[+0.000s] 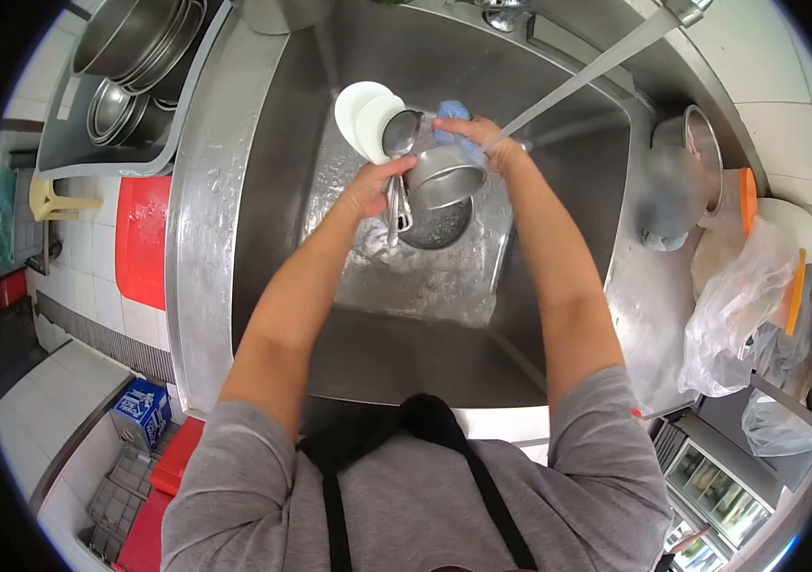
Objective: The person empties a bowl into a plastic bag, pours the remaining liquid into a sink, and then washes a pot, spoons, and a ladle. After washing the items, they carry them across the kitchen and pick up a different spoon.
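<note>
A round metal pot (446, 178) is tilted between my two hands inside the sink (358, 334). My left hand (373, 186) is closed on its left rim, thumb on top, fingers partly hidden. My right hand (482, 141) presses a blue cloth (454, 112) at the pot's far right side. Just left of the pot are a ladle (401, 132) and two white dishes (360, 107). Below it, on the wet sink floor, sit a darker metal bowl (442, 227) and several utensil handles (393, 214).
From the tap (687, 8) a stream of water (597, 76) runs down beside my right hand. A grey tub (163, 162) of stacked metal bowls (134, 43) stands at upper left. Plastic bags (744, 305) and a metal pot (701, 153) lie on the right counter.
</note>
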`<control>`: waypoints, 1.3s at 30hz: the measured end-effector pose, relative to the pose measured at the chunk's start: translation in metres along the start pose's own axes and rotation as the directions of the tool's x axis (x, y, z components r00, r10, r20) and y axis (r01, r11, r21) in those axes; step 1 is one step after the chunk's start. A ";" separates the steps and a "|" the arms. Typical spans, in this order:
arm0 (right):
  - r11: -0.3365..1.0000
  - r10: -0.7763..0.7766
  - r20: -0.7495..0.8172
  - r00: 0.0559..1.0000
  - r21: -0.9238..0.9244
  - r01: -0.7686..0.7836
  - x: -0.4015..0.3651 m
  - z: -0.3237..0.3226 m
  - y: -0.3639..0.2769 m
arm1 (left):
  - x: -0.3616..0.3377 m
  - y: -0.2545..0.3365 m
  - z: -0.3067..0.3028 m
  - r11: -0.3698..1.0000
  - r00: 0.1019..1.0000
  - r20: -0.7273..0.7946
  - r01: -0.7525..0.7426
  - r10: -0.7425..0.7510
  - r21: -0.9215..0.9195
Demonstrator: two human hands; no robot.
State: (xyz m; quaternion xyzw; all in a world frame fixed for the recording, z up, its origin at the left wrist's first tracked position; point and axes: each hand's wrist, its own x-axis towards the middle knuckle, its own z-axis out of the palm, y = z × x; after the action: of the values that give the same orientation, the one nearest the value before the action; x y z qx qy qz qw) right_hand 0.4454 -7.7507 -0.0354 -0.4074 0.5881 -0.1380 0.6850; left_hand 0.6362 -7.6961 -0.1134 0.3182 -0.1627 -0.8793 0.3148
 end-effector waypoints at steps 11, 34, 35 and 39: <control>0.864 0.069 -0.630 0.773 0.426 0.270 -0.001 0.088 0.085 | 0.012 -0.035 0.025 0.891 0.812 -0.379 -0.354 0.444 0.285; 0.825 -0.298 -0.523 0.798 0.280 0.491 -0.026 0.114 0.095 | 0.004 -0.033 0.013 0.902 0.798 -0.529 -0.041 0.288 0.430; 0.830 -0.296 -0.523 0.800 0.274 0.486 -0.035 0.112 0.101 | 0.005 -0.024 0.014 0.975 0.879 -0.460 -0.024 0.126 0.221; 0.937 -0.294 -0.613 0.734 -0.033 0.347 -0.068 0.074 0.132 | 0.017 -0.019 0.036 0.958 0.954 -0.261 0.203 -0.147 0.204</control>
State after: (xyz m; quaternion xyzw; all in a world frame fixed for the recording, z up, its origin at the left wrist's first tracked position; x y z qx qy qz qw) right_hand 0.4563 -7.5926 -0.0853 -0.4074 0.6914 -0.4018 0.4411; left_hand 0.5940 -7.6896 -0.1039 0.4709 -0.1938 -0.8336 0.2140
